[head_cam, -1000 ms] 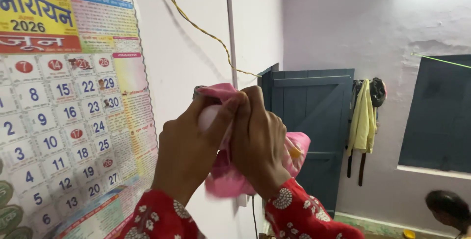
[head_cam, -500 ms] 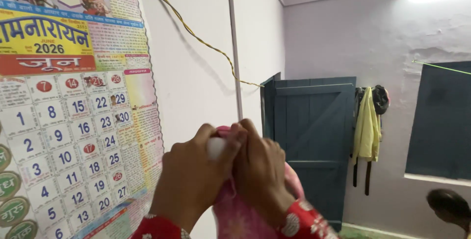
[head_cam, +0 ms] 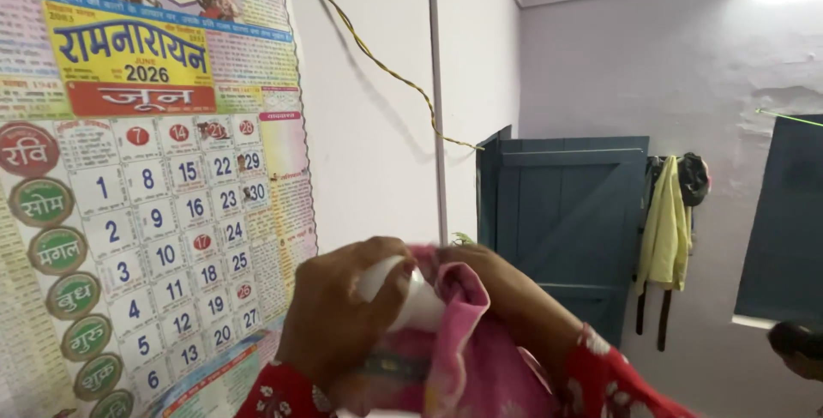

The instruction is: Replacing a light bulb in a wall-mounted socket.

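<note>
From my head camera, looking down and ahead, my left hand is curled around a small white bulb-shaped object; my grip there is closed, fingers wrapped over its rounded top and thumb side, so only part of the white surface shows between them. The white object sits partly inside a pink cloth, which folds up around its right side like a pouch; how deep it goes into the folds I cannot tell.

My right hand lies against the far side of the pink cloth, fingers bent and pressed into the fabric just beside the white object. That grip looks closed on the cloth, though the fabric hides the fingertips. Both wrists show red sleeves with white flower print at the bottom edge of the view.

Nothing carries these things; I hold them in the air close to a pale wall. A large printed wall calendar hangs on that wall to the left, and a yellow twisted cord slants down across it towards a blue wooden door. A yellow garment hangs right of the door.
</note>
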